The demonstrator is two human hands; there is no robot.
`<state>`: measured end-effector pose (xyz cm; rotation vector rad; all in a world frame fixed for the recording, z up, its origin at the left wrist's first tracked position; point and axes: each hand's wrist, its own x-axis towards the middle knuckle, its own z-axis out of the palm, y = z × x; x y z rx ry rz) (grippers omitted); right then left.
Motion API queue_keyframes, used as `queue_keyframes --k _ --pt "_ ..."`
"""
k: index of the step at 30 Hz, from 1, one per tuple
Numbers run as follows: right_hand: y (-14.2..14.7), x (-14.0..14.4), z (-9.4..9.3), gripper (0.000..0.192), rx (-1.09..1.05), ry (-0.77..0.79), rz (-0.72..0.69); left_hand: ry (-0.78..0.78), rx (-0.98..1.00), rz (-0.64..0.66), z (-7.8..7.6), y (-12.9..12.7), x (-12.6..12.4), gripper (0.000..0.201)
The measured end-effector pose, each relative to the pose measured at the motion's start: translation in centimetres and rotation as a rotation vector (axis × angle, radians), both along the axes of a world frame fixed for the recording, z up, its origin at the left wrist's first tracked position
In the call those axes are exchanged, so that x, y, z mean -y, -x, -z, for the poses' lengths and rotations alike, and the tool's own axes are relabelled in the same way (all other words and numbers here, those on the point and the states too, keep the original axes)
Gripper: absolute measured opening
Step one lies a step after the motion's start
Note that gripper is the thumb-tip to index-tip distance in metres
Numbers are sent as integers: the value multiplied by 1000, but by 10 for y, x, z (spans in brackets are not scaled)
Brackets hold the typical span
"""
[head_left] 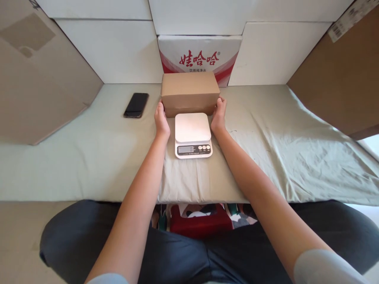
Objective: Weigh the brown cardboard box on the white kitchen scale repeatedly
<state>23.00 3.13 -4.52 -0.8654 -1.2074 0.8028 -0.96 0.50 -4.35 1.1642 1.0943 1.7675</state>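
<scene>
A brown cardboard box (pixel 191 86) stands at the back of the cloth-covered table, held between my two hands. My left hand (pixel 161 120) presses against its left side, and my right hand (pixel 218 114) grips its right side near the front corner. Some fingertips are hidden behind the box edges. Just in front of the box, between my wrists, a white kitchen scale (pixel 193 128) lies flat with its display and buttons facing me. Nothing rests on its plate.
A black smartphone (pixel 136 105) lies left of the box. Behind stands a white and red carton (pixel 201 51) among plain white boxes. Large cardboard boxes (pixel 44 79) flank the table at left and right. A wrinkled pale green cloth (pixel 310 157) covers the table.
</scene>
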Motion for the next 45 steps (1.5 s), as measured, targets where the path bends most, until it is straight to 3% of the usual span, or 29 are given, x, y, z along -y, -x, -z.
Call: queue_keyframes --k 6,13,22,27,31,35,40,45 --pt "9 14 -18 66 -234 111 25 -22 6 -52 -4 -6 5 88" --pt "10 14 -20 74 -257 117 28 -26 -6 -76 -3 -6 3 91" --pt "10 18 -21 52 -208 124 89 -39 -40 -71 4 1 -2 89" --pt "5 26 -23 53 -111 125 35 -14 -24 7 4 -1 4 88" --pt "6 33 -30 56 -31 97 -45 -28 -26 7 -2 -4 9 88" --pt "9 41 -43 52 -20 93 -43 -70 -86 -12 -19 -4 15 87" --pt "3 70 -74 48 20 -23 -53 -120 -174 -57 -45 -4 55 81" --pt "-3 141 -89 49 49 -39 -46 -177 -265 -30 -54 -2 131 72"
